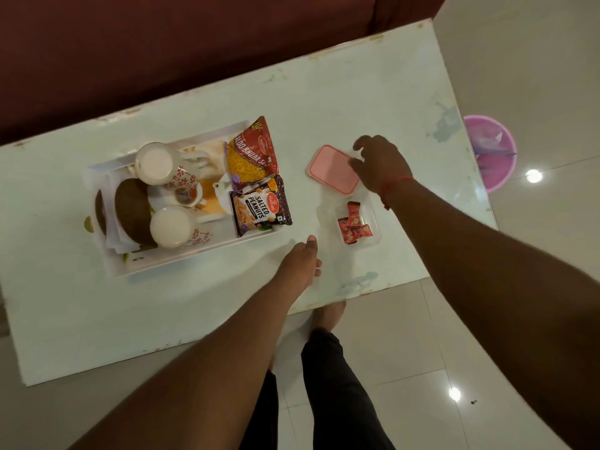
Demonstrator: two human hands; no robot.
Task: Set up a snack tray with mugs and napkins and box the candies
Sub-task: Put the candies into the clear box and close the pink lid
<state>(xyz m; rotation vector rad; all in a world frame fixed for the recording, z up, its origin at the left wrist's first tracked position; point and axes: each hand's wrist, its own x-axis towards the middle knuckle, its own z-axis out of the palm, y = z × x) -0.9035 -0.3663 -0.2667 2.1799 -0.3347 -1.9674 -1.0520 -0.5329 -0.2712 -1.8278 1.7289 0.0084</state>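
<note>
Tabletop: right hand touching pink lid.

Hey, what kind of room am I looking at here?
Probably a home living room. A low white table stands against a dark red sofa on a glossy tiled floor, and a tray of mugs and snack packets sits on it.

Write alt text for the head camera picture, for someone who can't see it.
A person's right hand touches a pink plastic lid beside a clear box of red candies on a white table. Their left hand rests near a white snack tray holding mugs.
</note>
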